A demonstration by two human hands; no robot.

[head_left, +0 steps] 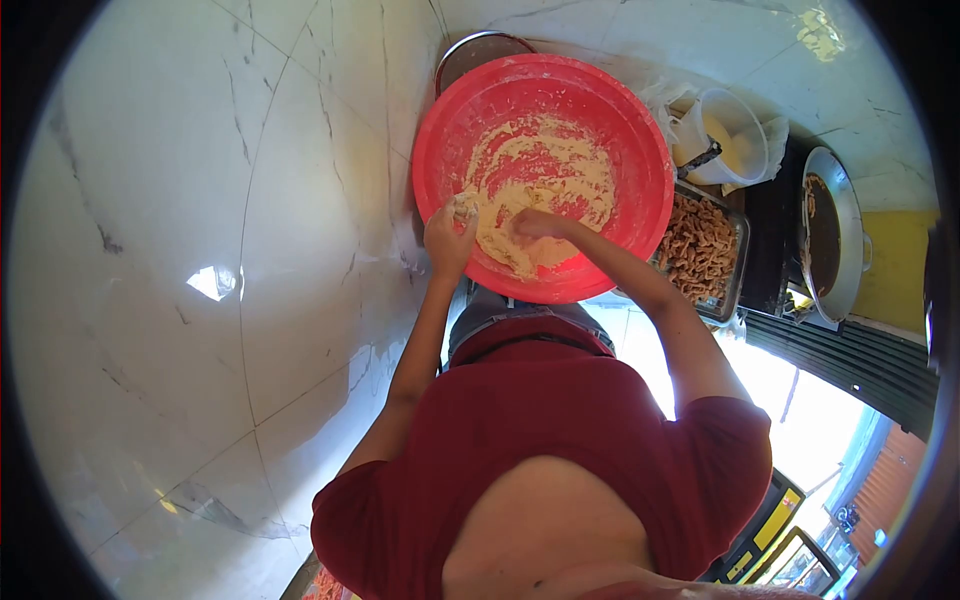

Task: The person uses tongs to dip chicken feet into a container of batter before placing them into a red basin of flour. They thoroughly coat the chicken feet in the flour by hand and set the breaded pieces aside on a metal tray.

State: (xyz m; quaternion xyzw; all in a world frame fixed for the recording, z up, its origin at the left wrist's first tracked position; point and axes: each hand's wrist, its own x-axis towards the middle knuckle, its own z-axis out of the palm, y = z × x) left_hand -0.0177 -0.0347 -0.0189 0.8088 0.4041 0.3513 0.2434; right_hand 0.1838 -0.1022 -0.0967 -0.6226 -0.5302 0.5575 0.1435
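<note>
A big red basin [640,130] holds pale yellowish flour [545,190], spread unevenly over its bottom and smeared up its sides. At the basin's near left rim is my left hand [450,236]. Its fingers are curled and coated pale, and what they may hold cannot be made out. My right hand [540,226] reaches into the flour near the middle of the basin, bent at the wrist. Its fingertips are hidden in the flour, so their grip does not show.
Right of the basin, a metal tray [738,262] holds many brown fried strips [695,245]. Behind it stands a clear plastic bucket [745,125] with pale yellow contents. Farther right is a large pan [850,215] with dark liquid. A marbled tile wall [200,300] closes off the left.
</note>
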